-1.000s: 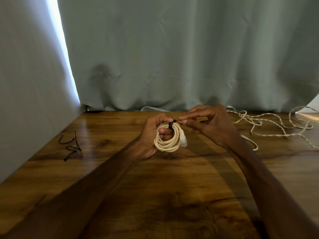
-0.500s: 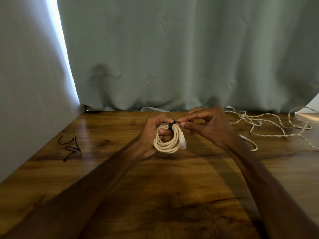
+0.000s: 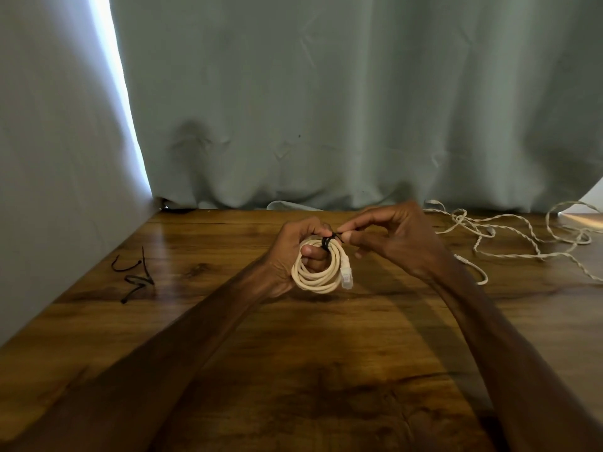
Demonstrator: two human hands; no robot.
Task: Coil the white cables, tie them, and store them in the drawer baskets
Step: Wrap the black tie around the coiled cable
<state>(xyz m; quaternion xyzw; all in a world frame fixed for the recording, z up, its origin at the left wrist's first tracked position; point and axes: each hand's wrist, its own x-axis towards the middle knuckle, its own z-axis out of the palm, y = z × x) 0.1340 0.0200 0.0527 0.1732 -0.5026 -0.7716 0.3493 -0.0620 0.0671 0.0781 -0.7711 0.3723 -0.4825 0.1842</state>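
A pale grey-green curtain (image 3: pixel 326 109) hangs across the far side of the scene, with a bright vertical strip of light (image 3: pixel 114 93) showing at its left seam. Below it lies the dark brown, glossy wooden bench (image 3: pixel 293 370). On the left of the bench, near the curtain's edge, a few thin black twist ties (image 3: pixel 135 277) lie loose and bent, well apart from the hands.

At the middle of the bench, the left hand (image 3: pixel 293 252) is curled closed around a cream-white cable wound into a small round coil (image 3: pixel 318 272). Its fingers pass through the centre of the coil and its thumb presses at the top. A clear plastic plug (image 3: pixel 347 277) at the cable's end hangs on the right side of the coil. A black tie (image 3: pixel 327 240) wraps the top of the coil, just beside the left thumb. The coil is held slightly above the bench surface, and its shadow falls beneath it.

The right hand (image 3: pixel 398 239) sits just to the right of the coil, with thumb and forefinger pinched shut on the free end of the black tie and the other fingers loosely bent.

Farther right, at the far edge of the bench, a second, thin, twisted cream-white cable (image 3: pixel 509 239) sprawls uncoiled in loose loops, one end trailing nearer behind the right wrist.
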